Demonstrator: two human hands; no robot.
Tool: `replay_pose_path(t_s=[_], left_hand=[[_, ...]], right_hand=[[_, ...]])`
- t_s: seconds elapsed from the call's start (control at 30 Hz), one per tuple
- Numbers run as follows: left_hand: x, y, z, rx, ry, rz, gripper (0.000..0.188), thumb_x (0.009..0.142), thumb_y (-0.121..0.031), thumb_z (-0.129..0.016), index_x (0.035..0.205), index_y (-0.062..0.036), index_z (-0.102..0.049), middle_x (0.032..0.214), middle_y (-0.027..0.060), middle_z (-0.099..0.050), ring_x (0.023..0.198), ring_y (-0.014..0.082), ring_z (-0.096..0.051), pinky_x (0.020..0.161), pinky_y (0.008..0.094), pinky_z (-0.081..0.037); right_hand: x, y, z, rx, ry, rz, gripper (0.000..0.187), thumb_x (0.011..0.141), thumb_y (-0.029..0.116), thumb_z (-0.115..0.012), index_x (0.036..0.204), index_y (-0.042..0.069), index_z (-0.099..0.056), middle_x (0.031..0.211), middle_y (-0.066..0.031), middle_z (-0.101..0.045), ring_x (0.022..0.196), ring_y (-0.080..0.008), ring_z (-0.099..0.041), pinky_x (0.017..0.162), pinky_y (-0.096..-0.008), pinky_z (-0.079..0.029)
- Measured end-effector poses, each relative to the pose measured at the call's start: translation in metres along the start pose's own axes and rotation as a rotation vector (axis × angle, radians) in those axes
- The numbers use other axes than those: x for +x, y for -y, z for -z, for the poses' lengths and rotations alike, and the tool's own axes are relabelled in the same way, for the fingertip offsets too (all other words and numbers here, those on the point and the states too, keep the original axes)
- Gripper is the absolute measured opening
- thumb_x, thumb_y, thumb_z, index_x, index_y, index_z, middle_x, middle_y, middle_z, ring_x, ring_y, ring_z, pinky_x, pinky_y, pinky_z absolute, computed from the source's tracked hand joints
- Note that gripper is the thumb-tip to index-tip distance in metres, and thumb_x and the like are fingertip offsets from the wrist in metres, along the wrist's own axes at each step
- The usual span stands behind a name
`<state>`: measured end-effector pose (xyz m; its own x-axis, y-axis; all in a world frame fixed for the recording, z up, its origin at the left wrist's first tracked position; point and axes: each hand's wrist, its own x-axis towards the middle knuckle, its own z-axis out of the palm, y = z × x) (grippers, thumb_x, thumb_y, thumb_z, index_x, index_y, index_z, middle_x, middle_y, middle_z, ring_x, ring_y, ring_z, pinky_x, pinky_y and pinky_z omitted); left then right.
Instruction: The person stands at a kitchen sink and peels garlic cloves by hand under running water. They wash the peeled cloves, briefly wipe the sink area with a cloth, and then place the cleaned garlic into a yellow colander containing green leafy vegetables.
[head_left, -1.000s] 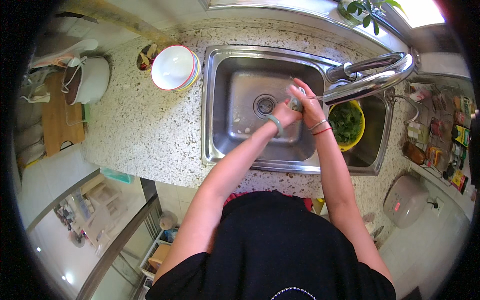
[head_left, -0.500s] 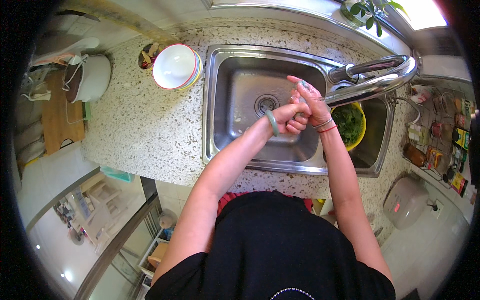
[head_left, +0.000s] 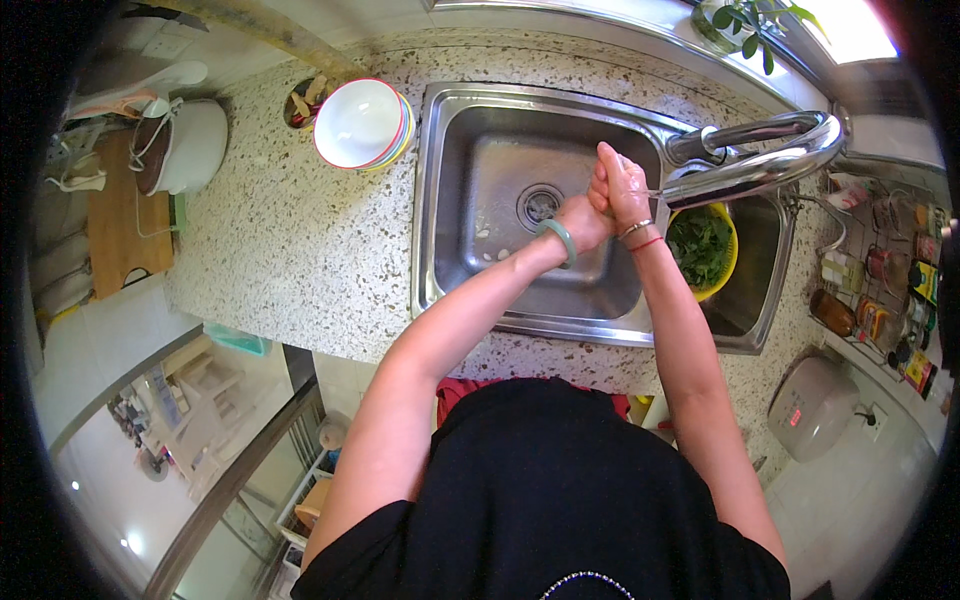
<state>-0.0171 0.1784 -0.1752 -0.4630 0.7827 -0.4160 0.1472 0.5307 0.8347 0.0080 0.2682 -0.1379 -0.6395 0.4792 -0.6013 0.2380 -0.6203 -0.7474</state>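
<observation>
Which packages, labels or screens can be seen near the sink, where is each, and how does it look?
Rice cooker display: small red-lit panel on the rounded white cooker, lower right.
Jars and bottles: crowded on the rack right of the sink; brown, red and yellow labels, too small to tell apart.

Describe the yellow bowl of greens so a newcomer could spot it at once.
Start at the stainless steel double sink set in the speckled stone counter. The round yellow plastic bowl sits in the smaller right basin, below the curved chrome faucet and just right of the right hand. It alone is yellow and holds leafy greens; the stacked white bowls stand empty on the counter.
</observation>
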Motion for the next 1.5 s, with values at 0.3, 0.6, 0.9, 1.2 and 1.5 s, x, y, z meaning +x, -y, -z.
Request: replay_pose_path(t_s=[0.3, 0.6, 0.9, 1.2, 1.5], left_hand=[[0.004, 0.020, -0.014, 0.285, -0.055, 0.194, 0.026, 0.075, -0.032, -0.058, 0.087, -0.0094, -0.062, 0.086, 0.0184, -0.065, 0.085, 0.0365, -0.061, 0.075, 0.0428, -0.049], [-0.047, 0.031, 0.003, -0.454, 0.042, 0.188, 0.043, 0.081, -0.026, -0.066, 0.110, 0.0007, -0.049, 0.101, 0.0130, -0.059, 0.070, 0.0225, -0.065, 0.055, 0.0320, -0.054], [-0.061, 0.095, 0.008, -0.491, -0.103, 0.303, 0.038, 0.093, -0.035, -0.045, 0.112, -0.0018, -0.053, 0.092, 0.0100, -0.064, 0.073, 0.0206, -0.065, 0.064, 0.0336, -0.056], [-0.077, 0.075, 0.004, -1.105, -0.560, 0.394, 0.035, 0.097, -0.035, -0.034, 0.100, -0.0040, -0.050, 0.089, 0.0071, -0.059, 0.076, 0.0188, -0.060, 0.067, 0.0362, -0.052], [-0.090, 0.089, -0.019, -0.843, -0.561, 0.227, 0.032, 0.095, -0.034, -0.040, 0.099, -0.0052, -0.053, 0.083, 0.0044, -0.059, 0.068, 0.0149, -0.058, 0.061, 0.0294, -0.049]], right_hand=[[0.020, -0.048, 0.014, 0.216, -0.295, -0.045, 0.032, 0.084, 0.024, -0.054, 0.060, 0.010, -0.040, 0.047, 0.0005, -0.033, 0.035, -0.0113, -0.029, 0.034, -0.0271, -0.029], [-0.035, -0.057, 0.068, -0.034, -0.038, -0.109, 0.026, 0.090, 0.025, -0.053, 0.113, 0.013, -0.054, 0.099, -0.0046, -0.060, 0.084, -0.0161, -0.058, 0.072, -0.0342, -0.047], [-0.104, -0.067, 0.059, 0.224, -0.018, 0.001, 0.033, 0.090, 0.011, -0.049, 0.123, 0.010, -0.050, 0.104, -0.0049, -0.061, 0.090, -0.0148, -0.059, 0.076, -0.0322, -0.047], [-0.130, -0.084, 0.088, 0.230, -0.294, 0.194, 0.028, 0.088, 0.011, -0.053, 0.116, 0.006, -0.052, 0.090, -0.0031, -0.063, 0.077, -0.0103, -0.060, 0.065, -0.0230, -0.046], [-0.171, -0.069, 0.104, 0.333, -0.262, 0.225, 0.019, 0.088, 0.025, -0.059, 0.080, 0.010, -0.051, 0.062, 0.0060, -0.044, 0.042, -0.0012, -0.029, 0.036, -0.0195, -0.021]])
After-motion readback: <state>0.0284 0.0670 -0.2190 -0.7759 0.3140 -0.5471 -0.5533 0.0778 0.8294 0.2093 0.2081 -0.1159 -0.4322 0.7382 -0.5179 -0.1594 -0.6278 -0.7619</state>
